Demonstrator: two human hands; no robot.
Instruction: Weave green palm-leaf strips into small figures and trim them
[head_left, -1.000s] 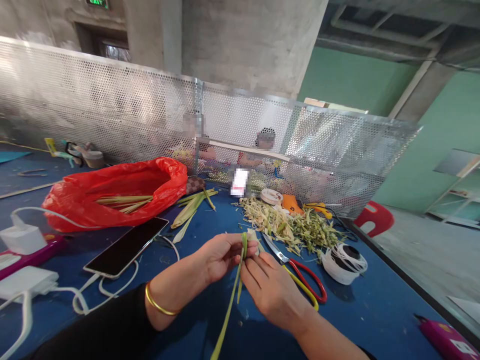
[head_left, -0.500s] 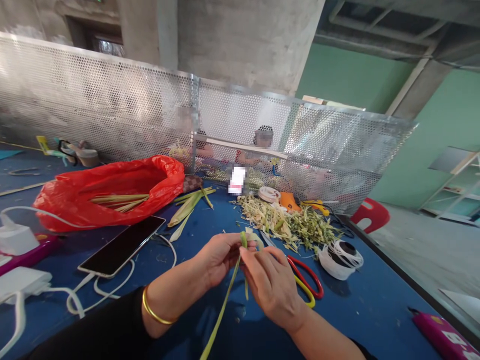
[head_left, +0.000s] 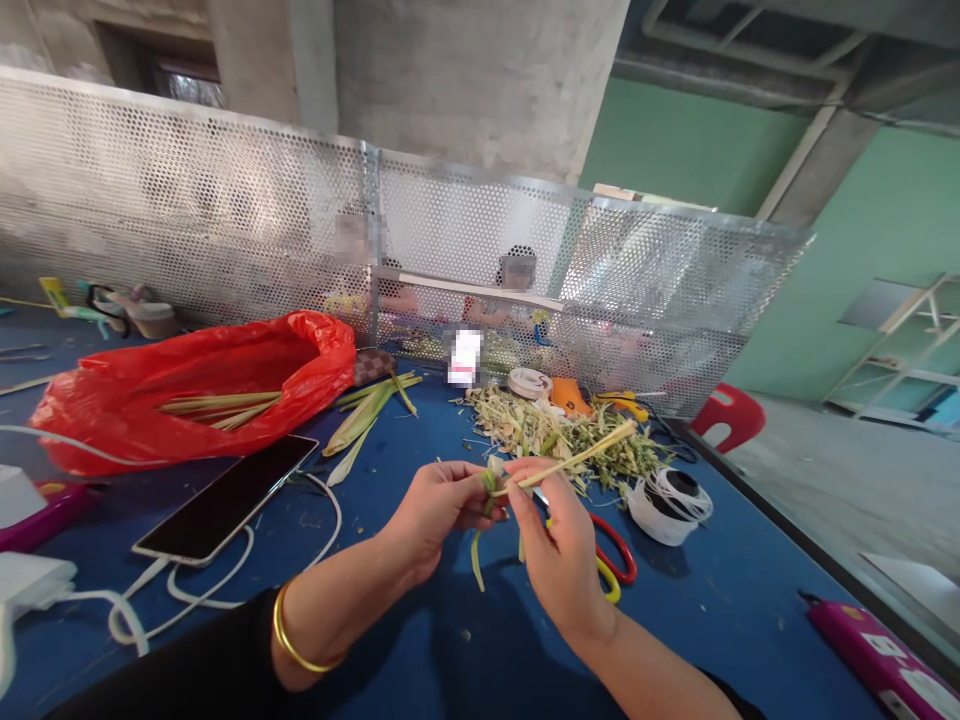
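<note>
My left hand [head_left: 448, 510] pinches a small green knot of folded leaf strips [head_left: 490, 484] between thumb and fingers. A short loose end hangs below it. My right hand [head_left: 555, 540] grips a long pale-yellow leaf strip [head_left: 585, 458] that runs from the knot up to the right, past my fingers. Beneath my right hand lie scissors with red and yellow handles [head_left: 619, 552], their blades partly hidden. Beyond both hands is a heap of shredded leaf scraps [head_left: 540, 430]. Several whole leaves [head_left: 360, 420] lie farther left.
A red plastic bag [head_left: 112, 390] holding leaf strips stands left, with a phone [head_left: 225, 500] and white cables before it. A spool of white cord [head_left: 669, 510] sits right. A perforated metal screen [head_left: 465, 220] borders the table; two people sit behind it. A purple tool [head_left: 885, 650] lies at lower right.
The long strip, which hung down toward me, now points up and to the right in my right hand. My left hand still pinches the knot. The view has shifted slightly.
</note>
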